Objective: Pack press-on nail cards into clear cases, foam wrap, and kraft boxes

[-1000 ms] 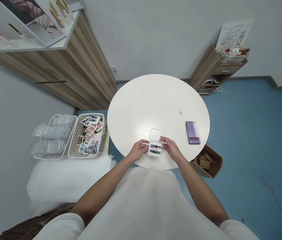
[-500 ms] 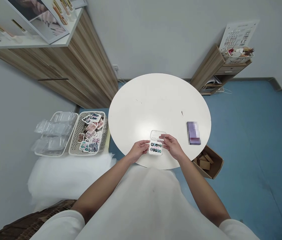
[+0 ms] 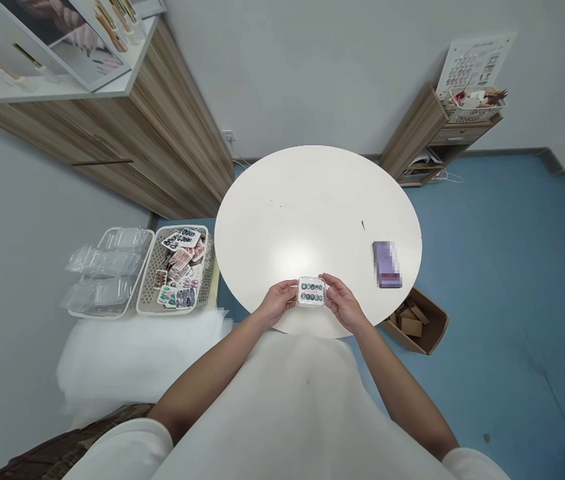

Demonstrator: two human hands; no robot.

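A small clear plastic case (image 3: 311,292) holds a white card with two rows of dark and teal press-on nails, and its lid lies closed over them. My left hand (image 3: 280,300) grips the case's left edge between thumb and fingers. On the opposite edge, my right hand (image 3: 341,301) has its fingers closed round the right side and corner. Both hands hold the case above the near part of the white oval table (image 3: 322,200).
Left of the table, one basket (image 3: 145,293) holds nail cards and another (image 3: 97,313) holds clear plastic cases. A purple pack (image 3: 387,265), partly pixelated, lies on the table's right side. A cardboard box (image 3: 432,343) with brown pieces stands on the floor.
The case's clear lid, raised half a second ago, is now down over the nails. My right hand has come down with it to the case's right edge.
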